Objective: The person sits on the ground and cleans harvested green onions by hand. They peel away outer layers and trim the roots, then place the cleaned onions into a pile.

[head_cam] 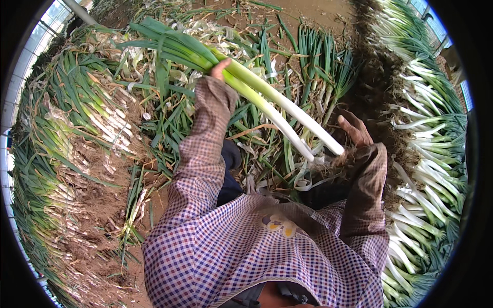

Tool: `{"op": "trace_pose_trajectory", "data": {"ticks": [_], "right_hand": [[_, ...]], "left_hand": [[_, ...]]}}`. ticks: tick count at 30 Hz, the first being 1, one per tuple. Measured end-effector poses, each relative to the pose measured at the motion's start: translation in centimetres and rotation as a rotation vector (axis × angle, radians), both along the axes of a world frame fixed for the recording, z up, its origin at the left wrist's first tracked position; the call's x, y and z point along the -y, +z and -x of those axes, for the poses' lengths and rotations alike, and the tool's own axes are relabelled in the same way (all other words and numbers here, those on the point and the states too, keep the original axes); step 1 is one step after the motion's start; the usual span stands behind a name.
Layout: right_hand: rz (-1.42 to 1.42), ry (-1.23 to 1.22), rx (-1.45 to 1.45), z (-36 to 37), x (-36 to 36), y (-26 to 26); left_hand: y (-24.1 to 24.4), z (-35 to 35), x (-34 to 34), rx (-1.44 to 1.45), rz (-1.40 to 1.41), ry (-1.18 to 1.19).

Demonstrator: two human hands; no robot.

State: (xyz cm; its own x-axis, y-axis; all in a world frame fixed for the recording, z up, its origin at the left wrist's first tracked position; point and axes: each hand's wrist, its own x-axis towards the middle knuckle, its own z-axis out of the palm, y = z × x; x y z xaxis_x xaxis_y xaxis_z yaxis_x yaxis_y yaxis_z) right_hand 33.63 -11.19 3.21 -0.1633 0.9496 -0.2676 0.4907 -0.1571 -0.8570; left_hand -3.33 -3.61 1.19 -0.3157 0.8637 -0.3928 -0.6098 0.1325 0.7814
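My left hand (220,69) is closed around two long leeks (269,98) where the pale stems turn into green leaves. The leaves fan to the upper left, and the white stems slant down to the right, side by side. Their root ends, with brown roots (339,159), lie just below my right hand (356,129). That hand is spread, palm partly visible, with nothing seen in it; it is close to the roots, and I cannot tell whether it touches them. Beneath the leeks lie stripped leaves and peelings (254,142).
A long row of clean white-stemmed leeks (427,169) lies at the right, roots inward. Untrimmed leeks with soil-stained roots (69,200) are heaped at the left. Green leek tops (316,50) lie ahead, near bare soil (316,13). A metal pole (80,12) stands at the upper left.
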Motion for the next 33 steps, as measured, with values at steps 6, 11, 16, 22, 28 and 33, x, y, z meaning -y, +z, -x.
{"op": "trace_pose_trajectory", "data": {"ticks": [6,11,16,22,28,33], "right_hand": [[0.264,0.517,0.306,8.4,-4.8,4.4],[0.258,0.551,-0.151,8.1,-3.3,1.4],[0.332,0.475,-0.455,4.3,3.8,1.3],[0.367,0.374,-0.159,2.8,11.2,3.6],[0.493,0.214,-0.131,2.3,20.9,3.3],[0.475,0.120,-0.114,1.4,26.0,5.8]], "left_hand": [[-0.6,-7.7,2.7,0.436,-0.214,-0.333],[1.1,-9.0,4.3,0.681,-0.481,-0.444],[1.5,-6.9,4.3,0.589,-0.414,-0.313],[-1.4,-7.1,3.7,0.731,-0.444,-0.293],[-8.9,-5.5,1.2,0.662,-0.180,-0.113],[-11.5,-3.8,1.3,0.570,-0.118,-0.088]]}}
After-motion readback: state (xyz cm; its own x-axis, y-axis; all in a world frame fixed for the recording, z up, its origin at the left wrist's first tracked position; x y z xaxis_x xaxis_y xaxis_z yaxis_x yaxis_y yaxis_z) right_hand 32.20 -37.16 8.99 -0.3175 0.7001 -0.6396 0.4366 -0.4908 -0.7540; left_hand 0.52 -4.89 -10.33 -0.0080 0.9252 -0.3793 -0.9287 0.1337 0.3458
